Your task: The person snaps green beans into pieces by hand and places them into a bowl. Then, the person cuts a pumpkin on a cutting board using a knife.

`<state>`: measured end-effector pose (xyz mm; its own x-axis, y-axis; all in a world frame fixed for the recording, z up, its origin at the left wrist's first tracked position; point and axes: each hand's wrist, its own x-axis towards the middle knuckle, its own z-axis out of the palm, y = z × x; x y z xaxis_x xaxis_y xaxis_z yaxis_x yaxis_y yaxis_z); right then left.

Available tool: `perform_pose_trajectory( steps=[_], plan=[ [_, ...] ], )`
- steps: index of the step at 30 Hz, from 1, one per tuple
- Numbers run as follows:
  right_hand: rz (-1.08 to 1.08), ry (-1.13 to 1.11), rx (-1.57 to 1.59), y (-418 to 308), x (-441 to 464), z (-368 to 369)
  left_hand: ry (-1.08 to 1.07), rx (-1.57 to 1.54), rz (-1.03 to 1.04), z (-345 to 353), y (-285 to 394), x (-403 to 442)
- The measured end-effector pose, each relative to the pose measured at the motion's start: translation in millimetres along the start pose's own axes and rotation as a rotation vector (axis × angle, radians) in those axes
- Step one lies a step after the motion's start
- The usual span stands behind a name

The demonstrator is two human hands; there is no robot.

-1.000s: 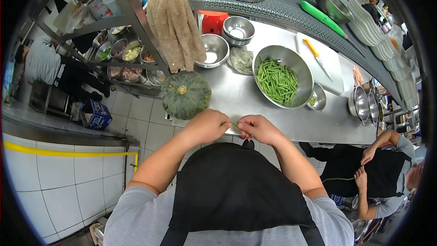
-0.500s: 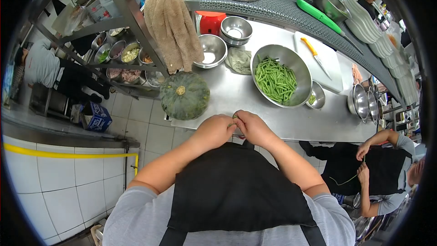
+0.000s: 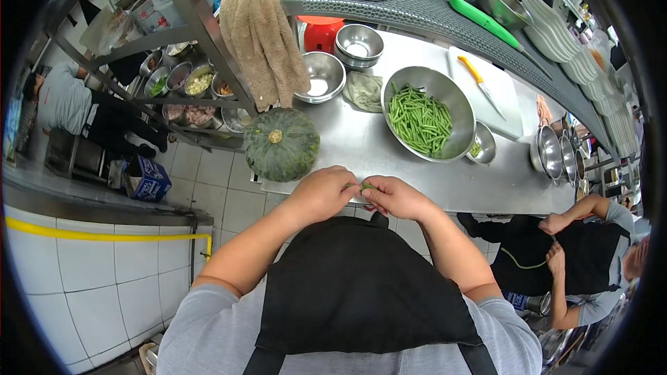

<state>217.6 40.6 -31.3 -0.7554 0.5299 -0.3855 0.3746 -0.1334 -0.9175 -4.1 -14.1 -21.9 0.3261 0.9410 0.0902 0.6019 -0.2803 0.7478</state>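
My left hand (image 3: pixel 325 192) and my right hand (image 3: pixel 393 198) are close together at the front edge of the steel counter (image 3: pixel 347 140). Both pinch a short green bean (image 3: pixel 365 185), with only small green parts showing between the fingers. Up and to the right of my hands, a large steel bowl (image 3: pixel 467 101) holds many green bean pieces (image 3: pixel 420 121). Against its right side stands a small steel bowl (image 3: pixel 488 146) with some green bits inside. A green pumpkin (image 3: pixel 281 144) sits just beyond my left hand.
A yellow-handled knife (image 3: pixel 481 85) lies on a white cutting board (image 3: pixel 511 114). Steel bowls (image 3: pixel 324 78) and a grey-green cloth (image 3: pixel 363 91) are behind. A brown towel (image 3: pixel 258 38) hangs at the shelf. At right, a co-worker's hands (image 3: pixel 554 239) hold a long bean.
My hands came together, then moved slightly apart, with green showing between the fingertips again. The co-worker's hands at the right have shifted on their long bean.
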Motion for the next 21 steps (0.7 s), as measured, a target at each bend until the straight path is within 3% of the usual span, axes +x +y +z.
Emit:
perform_pose_trajectory(
  steps=[2,3,5,6,8,10,12,13,15,17,21],
  plan=[
    [-0.164,0.114,-0.275,10.9,2.8,4.1,-0.009,0.0,0.005,3.8,1.6,0.3],
    [-0.166,0.117,-0.276,13.6,4.9,8.7,0.029,0.011,-0.025,6.9,2.7,0.5],
    [-0.215,0.439,-0.31,18.0,11.2,21.0,0.064,0.021,-0.053,14.1,9.8,-0.1],
    [-0.215,0.444,-0.31,22.5,16.2,21.1,0.116,-0.011,-0.092,17.8,17.0,0.4],
    [0.063,0.632,0.467,27.8,26.6,14.1,0.167,-0.043,-0.118,24.4,21.1,-0.9],
    [0.041,0.657,0.292,4.8,15.7,14.3,0.086,-0.048,-0.061,31.9,14.9,-1.9],
    [-0.282,0.503,-0.39,-6.8,1.5,23.2,0.054,-0.057,-0.058,34.3,9.9,-2.3],
    [-0.231,0.455,-0.505,-14.8,-2.8,29.3,0.059,-0.04,-0.083,35.1,7.1,-2.0],
    [-0.252,0.464,-0.548,-5.4,-0.5,29.1,0.064,-0.024,-0.091,33.2,6.4,2.6],
    [-0.282,0.47,-0.546,4.4,2.1,31.0,0.047,-0.026,-0.235,28.9,9.6,2.3],
    [-0.334,0.529,-0.521,0.9,-5.8,23.5,-0.025,-0.122,-0.191,7.2,6.2,-0.9]
  ],
)
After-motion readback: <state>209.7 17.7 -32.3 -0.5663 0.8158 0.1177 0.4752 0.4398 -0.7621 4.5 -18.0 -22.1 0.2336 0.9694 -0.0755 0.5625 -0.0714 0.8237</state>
